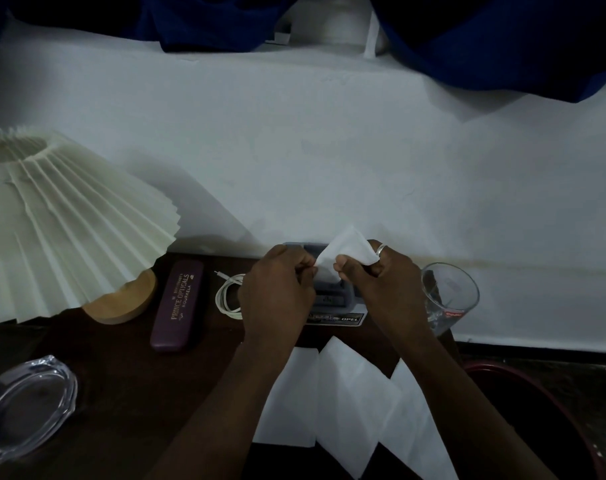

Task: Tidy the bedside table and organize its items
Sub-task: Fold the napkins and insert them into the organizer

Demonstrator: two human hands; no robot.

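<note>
Both my hands hold one white tissue (pixel 346 252) above a grey tissue box (pixel 332 299) at the back of the dark wooden bedside table (pixel 128 393). My left hand (pixel 277 289) pinches the tissue's left edge. My right hand (pixel 381 275), with a ring on one finger, grips its right side. Three white tissues (pixel 350 403) lie flat on the table's front edge under my forearms. A purple glasses case (pixel 177 304) and a coiled white cable (pixel 229 296) lie left of the box.
A lamp with a pleated cream shade (pixel 62 230) and wooden base (pixel 121 301) stands at the left. A clear glass dish (pixel 24 407) sits at the front left. An empty drinking glass (pixel 448 299) stands right of the box. A dark red bin (pixel 537 410) is below right.
</note>
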